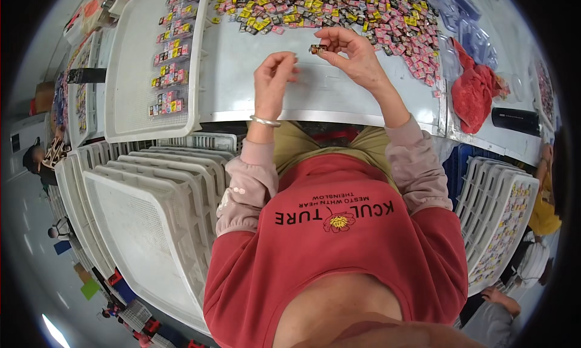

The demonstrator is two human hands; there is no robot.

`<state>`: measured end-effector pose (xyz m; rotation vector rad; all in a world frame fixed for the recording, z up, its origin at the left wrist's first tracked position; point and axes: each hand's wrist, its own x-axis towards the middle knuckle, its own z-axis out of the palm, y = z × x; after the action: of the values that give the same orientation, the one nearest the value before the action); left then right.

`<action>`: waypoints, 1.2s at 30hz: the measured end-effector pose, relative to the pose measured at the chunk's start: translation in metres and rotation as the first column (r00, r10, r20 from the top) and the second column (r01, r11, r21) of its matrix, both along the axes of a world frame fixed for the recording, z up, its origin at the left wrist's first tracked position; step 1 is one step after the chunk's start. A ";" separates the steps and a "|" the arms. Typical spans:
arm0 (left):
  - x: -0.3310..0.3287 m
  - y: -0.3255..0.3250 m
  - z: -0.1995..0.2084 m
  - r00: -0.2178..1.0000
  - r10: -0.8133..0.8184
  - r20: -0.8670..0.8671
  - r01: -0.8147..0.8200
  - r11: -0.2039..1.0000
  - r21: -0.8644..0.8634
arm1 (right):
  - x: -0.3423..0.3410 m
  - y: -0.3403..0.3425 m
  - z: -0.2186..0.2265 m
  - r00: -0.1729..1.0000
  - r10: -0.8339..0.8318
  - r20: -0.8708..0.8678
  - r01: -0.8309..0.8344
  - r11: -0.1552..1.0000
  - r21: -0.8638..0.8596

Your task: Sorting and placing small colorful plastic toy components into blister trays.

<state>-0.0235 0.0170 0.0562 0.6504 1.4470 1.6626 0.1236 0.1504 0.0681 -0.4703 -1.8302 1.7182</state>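
Note:
Between the thumb and fingertips of my right hand (354, 54) is a small dark box-shaped piece (317, 49), held up over the table. My left hand (274, 85), with a bangle at its wrist, hovers just left of it, apart from the piece. Its fingers are curled in toward the thumb and a little blurred; whether anything is in them is hidden. Beyond both hands lies a wide heap of small pink, yellow and black pieces (327, 9). To the left, a white tray (130, 75) carries short rows of similar small pieces (169, 75) along its right side.
Stacked white trays (142, 227) stand at my left, and more trays with pieces (499, 221) at my right. A red cloth (475, 97), clear plastic containers (472, 36) and a black cylinder (515, 121) lie on the table's right end. Other people are at the far edges.

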 end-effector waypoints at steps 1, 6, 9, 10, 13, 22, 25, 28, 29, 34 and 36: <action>0.007 0.004 0.004 1.000 0.000 -0.001 0.000 1.000 0.001 | 0.000 -0.003 0.004 0.998 -0.058 0.040 0.050 0.984 0.170; 0.019 0.016 0.004 0.999 -0.005 0.053 -0.003 0.988 0.154 | -0.010 -0.016 -0.001 0.976 -0.211 -0.055 0.218 0.953 0.211; 0.016 0.015 0.001 0.994 -0.018 0.107 0.001 0.986 0.165 | -0.011 -0.012 -0.011 0.981 -0.184 -0.067 0.189 0.980 0.066; 0.014 0.014 0.002 0.990 -0.034 0.136 0.011 0.986 0.166 | -0.011 -0.011 -0.013 0.984 -0.173 -0.047 0.172 0.985 -0.019; 0.002 0.005 0.002 0.996 -0.087 -0.004 0.087 0.991 0.104 | -0.009 -0.003 -0.017 0.993 -0.120 -0.003 0.118 0.980 -0.160; -0.043 -0.019 -0.052 0.827 -0.052 -0.560 -0.020 0.992 -0.121 | -0.036 0.012 -0.049 0.984 0.049 0.173 -0.071 0.990 0.124; -0.031 -0.021 -0.053 0.757 -0.089 -0.647 0.005 0.991 -0.131 | -0.049 0.002 -0.051 0.945 0.009 0.327 -0.111 0.949 0.296; -0.028 -0.020 -0.051 0.758 -0.119 -0.641 0.028 0.988 -0.151 | -0.057 -0.005 -0.050 0.912 0.018 0.409 -0.181 0.914 0.363; -0.027 -0.019 -0.051 0.728 -0.138 -0.672 0.025 0.984 -0.174 | -0.058 -0.007 -0.050 0.894 0.040 0.446 -0.224 0.902 0.368; -0.031 -0.009 -0.057 0.726 -0.107 -0.680 0.004 0.989 -0.150 | -0.052 0.022 -0.053 0.947 0.150 0.285 -0.195 0.971 0.136; -0.037 -0.008 -0.055 0.719 -0.012 -0.695 -0.117 0.984 -0.138 | -0.045 0.034 -0.035 0.979 0.138 0.152 -0.140 0.990 0.005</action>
<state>-0.0604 0.0092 0.0008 1.2339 2.1276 1.3514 0.0783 0.1840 0.0329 -0.4883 -2.0260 1.8017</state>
